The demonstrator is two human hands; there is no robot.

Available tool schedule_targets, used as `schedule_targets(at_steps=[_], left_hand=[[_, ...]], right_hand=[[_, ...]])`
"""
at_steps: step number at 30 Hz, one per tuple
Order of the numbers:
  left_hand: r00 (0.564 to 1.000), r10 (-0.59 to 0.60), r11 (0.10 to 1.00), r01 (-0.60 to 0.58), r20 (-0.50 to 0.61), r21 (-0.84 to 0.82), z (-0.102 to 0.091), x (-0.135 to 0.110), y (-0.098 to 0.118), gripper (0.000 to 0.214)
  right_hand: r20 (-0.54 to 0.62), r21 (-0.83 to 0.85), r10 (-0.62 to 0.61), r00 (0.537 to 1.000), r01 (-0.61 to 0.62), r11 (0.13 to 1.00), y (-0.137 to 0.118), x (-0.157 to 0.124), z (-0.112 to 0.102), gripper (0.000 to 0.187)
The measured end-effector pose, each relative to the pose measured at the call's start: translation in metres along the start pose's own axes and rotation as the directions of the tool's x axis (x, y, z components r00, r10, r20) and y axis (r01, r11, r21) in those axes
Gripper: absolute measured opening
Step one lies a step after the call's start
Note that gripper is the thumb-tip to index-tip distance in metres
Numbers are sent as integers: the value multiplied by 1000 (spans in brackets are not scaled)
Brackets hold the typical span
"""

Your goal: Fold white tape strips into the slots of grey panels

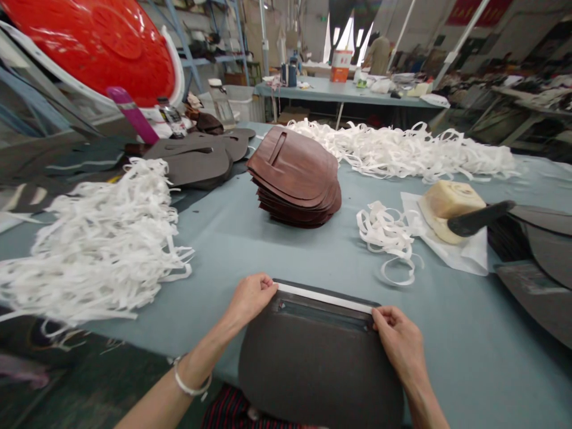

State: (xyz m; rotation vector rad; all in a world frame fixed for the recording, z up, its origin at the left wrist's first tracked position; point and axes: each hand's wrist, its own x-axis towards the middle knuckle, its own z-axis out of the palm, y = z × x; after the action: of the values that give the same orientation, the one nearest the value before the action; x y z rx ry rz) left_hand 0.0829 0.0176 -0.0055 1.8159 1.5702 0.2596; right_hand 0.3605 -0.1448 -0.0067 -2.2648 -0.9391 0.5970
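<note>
A dark grey rounded panel (319, 369) lies at the front edge of the table, with a slot near its far edge. Along that far edge runs a narrow white strip (324, 296), laid flat and straight. My left hand (252, 298) pinches the strip's left end at the panel's far left corner. At the far right corner, my right hand (400, 336) pinches the other end between thumb and fingers. A white bracelet circles my left wrist.
Brown leather pieces (297, 173) stand stacked mid-table. White strips lie in a left heap (102, 244), a back heap (402, 149) and a small bunch (384, 232). A yellowish block (451, 199) and black-handled tool (480, 217) sit right, beside dark panels (545, 244).
</note>
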Motion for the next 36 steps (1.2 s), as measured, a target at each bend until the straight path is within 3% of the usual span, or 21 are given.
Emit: schedule_targets(at_steps=[11,18,26,30,33,36], left_hand=[[997,-26,993,17,75,119,3,4,-4,33],[993,-42,995,30,114,99,3,5,-7,38],[992,-40,987,21,117,161,2,5,-5,37],[999,-20,974,8,50,227,5,-1,0,34],[988,100,967,-68,-121,244,15,-14,5,27],[900,398,890,-332,-176,313,26,-31,5,23]], right_hand=[[-64,33,38,997,-36,999,-1,1,4,23],[-93,58,65,994,-60,997,-1,1,4,21],[-104,18,73,992,-72,997,1,4,7,20],[-111,-40,72,991,-77,996,-3,5,4,18],[-107,-149,59,992,-75,986,-7,4,3,12],[-105,-383,-26,994,-16,924,-12,-1,6,12]])
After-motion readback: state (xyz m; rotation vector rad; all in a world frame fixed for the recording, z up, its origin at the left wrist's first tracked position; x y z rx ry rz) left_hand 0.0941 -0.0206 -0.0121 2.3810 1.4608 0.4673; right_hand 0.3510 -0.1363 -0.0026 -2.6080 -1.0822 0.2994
